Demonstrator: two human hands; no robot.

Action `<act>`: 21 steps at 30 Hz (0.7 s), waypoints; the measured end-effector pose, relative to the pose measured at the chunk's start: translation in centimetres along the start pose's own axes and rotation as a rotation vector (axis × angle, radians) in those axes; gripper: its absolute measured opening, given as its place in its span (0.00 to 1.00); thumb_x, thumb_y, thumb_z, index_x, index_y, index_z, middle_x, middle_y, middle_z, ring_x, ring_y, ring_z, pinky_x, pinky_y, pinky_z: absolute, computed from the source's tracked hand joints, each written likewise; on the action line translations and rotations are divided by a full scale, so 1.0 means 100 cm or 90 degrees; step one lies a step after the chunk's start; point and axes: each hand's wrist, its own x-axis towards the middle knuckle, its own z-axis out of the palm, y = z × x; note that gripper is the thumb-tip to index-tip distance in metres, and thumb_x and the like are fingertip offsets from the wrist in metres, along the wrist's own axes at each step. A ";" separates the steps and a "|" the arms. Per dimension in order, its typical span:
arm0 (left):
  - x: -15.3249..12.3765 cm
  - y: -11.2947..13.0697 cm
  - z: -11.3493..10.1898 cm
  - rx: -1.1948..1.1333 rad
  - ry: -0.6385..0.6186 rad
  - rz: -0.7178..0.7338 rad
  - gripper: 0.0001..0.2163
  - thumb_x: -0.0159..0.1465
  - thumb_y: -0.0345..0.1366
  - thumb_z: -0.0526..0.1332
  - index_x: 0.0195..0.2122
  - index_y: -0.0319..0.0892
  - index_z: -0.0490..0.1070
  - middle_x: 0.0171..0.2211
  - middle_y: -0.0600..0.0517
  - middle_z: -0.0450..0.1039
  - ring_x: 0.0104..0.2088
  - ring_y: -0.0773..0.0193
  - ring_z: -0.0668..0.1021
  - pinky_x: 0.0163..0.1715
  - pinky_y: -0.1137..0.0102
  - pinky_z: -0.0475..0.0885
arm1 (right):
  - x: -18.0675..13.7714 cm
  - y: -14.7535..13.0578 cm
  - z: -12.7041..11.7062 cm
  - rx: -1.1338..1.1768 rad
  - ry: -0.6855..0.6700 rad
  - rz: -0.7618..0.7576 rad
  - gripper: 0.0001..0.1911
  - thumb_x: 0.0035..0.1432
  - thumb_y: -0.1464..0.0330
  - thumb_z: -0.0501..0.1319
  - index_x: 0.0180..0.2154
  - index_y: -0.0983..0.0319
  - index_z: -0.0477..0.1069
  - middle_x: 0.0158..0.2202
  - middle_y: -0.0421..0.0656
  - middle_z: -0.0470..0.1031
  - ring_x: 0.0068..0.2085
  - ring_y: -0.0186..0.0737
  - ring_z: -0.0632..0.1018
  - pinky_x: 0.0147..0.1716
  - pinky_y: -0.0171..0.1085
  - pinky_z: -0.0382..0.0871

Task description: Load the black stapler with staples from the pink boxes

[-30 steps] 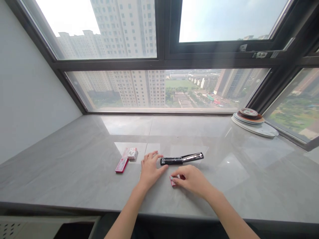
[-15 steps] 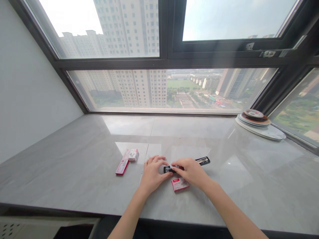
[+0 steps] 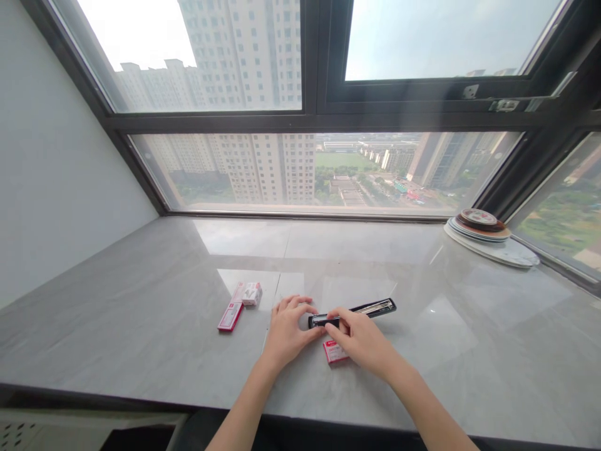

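A black stapler (image 3: 361, 311) lies opened out flat on the grey stone sill (image 3: 141, 313), its metal channel facing up. My left hand (image 3: 286, 329) rests at its left end, fingers curled, thumb against the black body. My right hand (image 3: 361, 338) pinches over the middle of the stapler with thumb and forefinger; whatever is between the fingertips is too small to make out. A small red and white staple box (image 3: 334, 352) lies just under my right hand.
Two more red and white staple boxes lie to the left, one flat (image 3: 230, 316), one behind it (image 3: 248, 292). A stack of plates (image 3: 483, 233) sits at the far right by the window. The sill's front edge runs below my forearms.
My right hand left the small box on the sill and came up to the stapler. My left hand closed in on the stapler's left end. The view shifted slightly.
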 end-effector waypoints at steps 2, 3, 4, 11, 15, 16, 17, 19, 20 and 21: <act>0.000 -0.001 0.000 -0.001 -0.003 -0.001 0.12 0.59 0.49 0.72 0.42 0.56 0.78 0.58 0.56 0.74 0.63 0.49 0.68 0.63 0.50 0.60 | -0.011 0.014 -0.001 0.100 0.009 0.052 0.18 0.65 0.52 0.59 0.45 0.58 0.76 0.22 0.35 0.67 0.25 0.36 0.70 0.27 0.35 0.60; 0.000 -0.001 0.000 -0.002 -0.005 -0.001 0.12 0.59 0.48 0.72 0.42 0.56 0.78 0.58 0.56 0.74 0.63 0.49 0.68 0.63 0.50 0.60 | -0.019 0.024 -0.005 0.151 0.013 0.101 0.21 0.65 0.49 0.59 0.43 0.58 0.75 0.22 0.35 0.65 0.23 0.35 0.68 0.24 0.34 0.59; 0.000 -0.002 0.000 -0.002 -0.008 -0.002 0.12 0.59 0.48 0.72 0.42 0.56 0.78 0.58 0.57 0.74 0.63 0.48 0.68 0.63 0.50 0.60 | -0.028 0.036 -0.010 0.199 0.017 0.160 0.23 0.64 0.46 0.58 0.42 0.59 0.74 0.21 0.34 0.64 0.20 0.33 0.65 0.21 0.34 0.56; 0.000 -0.002 0.001 -0.007 -0.021 0.006 0.11 0.60 0.48 0.71 0.43 0.58 0.79 0.58 0.58 0.74 0.65 0.48 0.66 0.63 0.49 0.59 | -0.050 0.083 -0.067 0.385 0.107 0.259 0.38 0.53 0.43 0.68 0.59 0.55 0.66 0.32 0.38 0.72 0.19 0.29 0.64 0.17 0.33 0.53; -0.001 -0.002 0.001 -0.001 -0.027 0.004 0.11 0.60 0.48 0.71 0.44 0.58 0.79 0.58 0.57 0.74 0.65 0.48 0.66 0.64 0.49 0.58 | -0.012 0.063 -0.078 0.338 0.075 0.134 0.35 0.49 0.42 0.70 0.47 0.60 0.73 0.30 0.39 0.70 0.24 0.31 0.64 0.22 0.34 0.56; -0.001 -0.001 0.001 0.000 -0.026 0.004 0.11 0.60 0.48 0.71 0.44 0.58 0.79 0.58 0.58 0.74 0.65 0.48 0.66 0.64 0.49 0.58 | -0.003 0.056 -0.076 0.321 0.060 0.104 0.33 0.48 0.42 0.71 0.44 0.61 0.73 0.31 0.40 0.71 0.26 0.33 0.66 0.24 0.34 0.59; 0.000 -0.001 0.001 0.001 -0.025 0.006 0.11 0.60 0.48 0.71 0.44 0.58 0.79 0.58 0.58 0.74 0.65 0.48 0.66 0.64 0.50 0.59 | 0.005 0.049 -0.073 0.298 0.044 0.074 0.32 0.48 0.43 0.72 0.42 0.60 0.73 0.32 0.41 0.72 0.28 0.34 0.67 0.26 0.35 0.61; 0.000 -0.001 0.001 0.002 -0.022 0.010 0.11 0.60 0.48 0.71 0.44 0.59 0.79 0.58 0.58 0.74 0.64 0.48 0.67 0.64 0.50 0.59 | 0.017 0.035 -0.064 0.243 0.019 0.018 0.28 0.49 0.45 0.72 0.39 0.59 0.71 0.29 0.38 0.70 0.29 0.34 0.67 0.29 0.35 0.61; 0.000 -0.002 0.002 0.002 -0.021 0.013 0.11 0.61 0.48 0.71 0.44 0.59 0.79 0.58 0.58 0.74 0.64 0.49 0.67 0.63 0.51 0.59 | 0.021 0.029 -0.058 0.216 0.010 -0.005 0.26 0.51 0.46 0.72 0.38 0.59 0.71 0.27 0.35 0.67 0.28 0.33 0.65 0.29 0.35 0.60; 0.000 -0.002 0.002 0.001 -0.020 0.016 0.11 0.61 0.48 0.71 0.45 0.59 0.79 0.58 0.58 0.74 0.64 0.49 0.67 0.63 0.51 0.59 | 0.024 0.023 -0.052 0.191 0.002 -0.023 0.24 0.52 0.48 0.71 0.38 0.58 0.70 0.24 0.32 0.62 0.27 0.32 0.63 0.29 0.34 0.58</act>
